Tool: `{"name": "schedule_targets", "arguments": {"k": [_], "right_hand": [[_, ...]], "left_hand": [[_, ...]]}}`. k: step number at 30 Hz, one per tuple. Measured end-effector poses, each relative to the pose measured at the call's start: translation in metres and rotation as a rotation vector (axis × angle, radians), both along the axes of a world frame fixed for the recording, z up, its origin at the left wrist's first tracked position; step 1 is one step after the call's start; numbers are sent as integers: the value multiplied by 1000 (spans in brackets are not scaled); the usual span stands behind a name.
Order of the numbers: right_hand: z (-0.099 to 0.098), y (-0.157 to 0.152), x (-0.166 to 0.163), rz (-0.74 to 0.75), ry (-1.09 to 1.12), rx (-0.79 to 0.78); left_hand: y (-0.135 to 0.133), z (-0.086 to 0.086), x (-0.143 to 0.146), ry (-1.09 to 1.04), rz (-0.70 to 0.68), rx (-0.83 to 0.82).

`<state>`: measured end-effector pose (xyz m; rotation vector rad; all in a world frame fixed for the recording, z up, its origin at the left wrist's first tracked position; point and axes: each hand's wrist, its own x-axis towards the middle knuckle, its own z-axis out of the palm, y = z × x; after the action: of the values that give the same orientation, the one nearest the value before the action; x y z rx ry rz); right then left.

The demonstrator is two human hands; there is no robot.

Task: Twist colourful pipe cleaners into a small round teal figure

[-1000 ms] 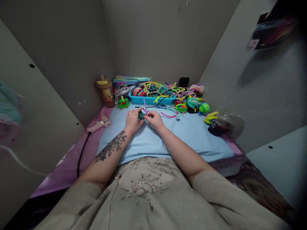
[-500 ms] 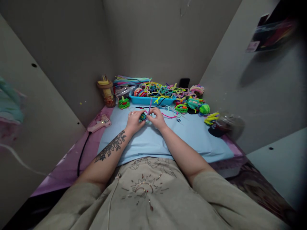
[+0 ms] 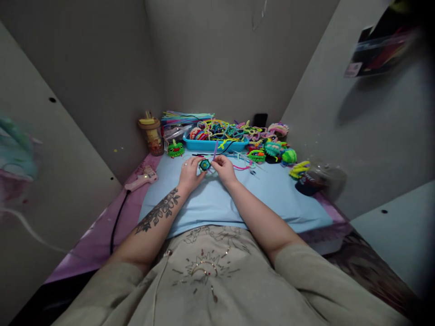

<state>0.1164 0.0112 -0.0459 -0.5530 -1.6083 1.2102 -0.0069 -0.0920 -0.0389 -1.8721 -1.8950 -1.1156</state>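
Over the middle of the blue cloth point(image 3: 258, 199), my left hand point(image 3: 190, 173) is closed on a small round teal-green pipe-cleaner piece point(image 3: 204, 165) with a yellowish centre. Close beside it, my right hand point(image 3: 224, 169) pinches a purple pipe cleaner point(image 3: 216, 148), whose free end sticks up above the fingers. Pale strands show below the round piece, between the hands. Whether the purple pipe cleaner is joined to the round piece is hidden by the fingers. A pink pipe cleaner point(image 3: 242, 168) lies on the cloth to the right of my right hand.
Behind my hands stands a blue tray point(image 3: 200, 145) heaped with coloured pipe cleaners. Finished fuzzy pieces point(image 3: 289, 155) cluster at its right, and a green frog-like one point(image 3: 175, 149) sits left. A pink glue gun point(image 3: 141, 180), a lidded cup point(image 3: 151, 136) and a dark cap point(image 3: 307, 183) flank the cloth.
The round teal piece shows its face more fully between my hands. My right hand has shifted slightly right with the purple pipe cleaner. The view has tilted a little.
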Motion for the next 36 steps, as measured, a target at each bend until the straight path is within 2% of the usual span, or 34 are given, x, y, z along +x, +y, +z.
{"name": "schedule_targets", "arguments": {"k": [5, 8, 14, 24, 31, 36], "right_hand": [[3, -6, -1, -75, 13, -3], [2, -12, -4, -52, -11, 47], [-5, -12, -7, -29, -74, 109], [-7, -12, -7, -2, -88, 86], [-6, -11, -7, -36, -124, 73], [-3, -13, -6, -16, -116, 45]], "left_hand": [[-1, -1, 3, -46, 36, -7], [-1, -2, 6, -71, 22, -31], [-1, -3, 9, -164, 97, -59], [0, -2, 10, -89, 167, -124], [0, -2, 9, 12, 67, -122], [-1, -1, 9, 23, 77, -114]]}}
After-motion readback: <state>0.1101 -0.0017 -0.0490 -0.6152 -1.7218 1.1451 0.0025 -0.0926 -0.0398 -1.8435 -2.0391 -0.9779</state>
